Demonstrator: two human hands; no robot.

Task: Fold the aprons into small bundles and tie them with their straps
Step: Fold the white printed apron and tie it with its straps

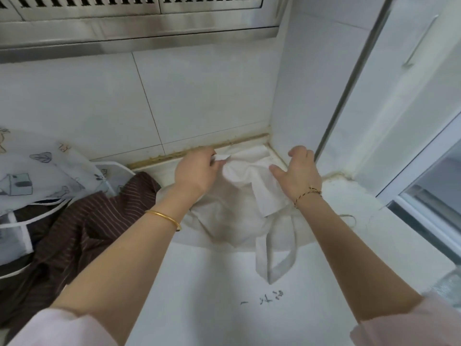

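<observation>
Two hands worked the white apron point(239, 221), crumpled at the counter's point(199, 308) far right corner. My left hand point(195, 171) pinched a fold; my right hand point(299, 171) rested on the cloth, fingers point(300, 152) bent, grip unclear. Folding looked barely started, I judged; flattening should come next. Straps point(274, 258) trailed toward the near edge.

A white countertop point(212, 308) lay under everything; along its far edge ran a grimy, yellowed seam point(174, 154), and above that rose a wall of large white tiles point(99, 101); high over the countertop's back hung a stainless steel range hood point(139, 28) with slotted vents; at the countertop's right end stood a white window frame point(349, 96) with a glass pane point(439, 176); dark scribbled marks point(264, 297) sat on its near middle; a thin looped thread point(349, 217) lay toward its right side.
</observation>
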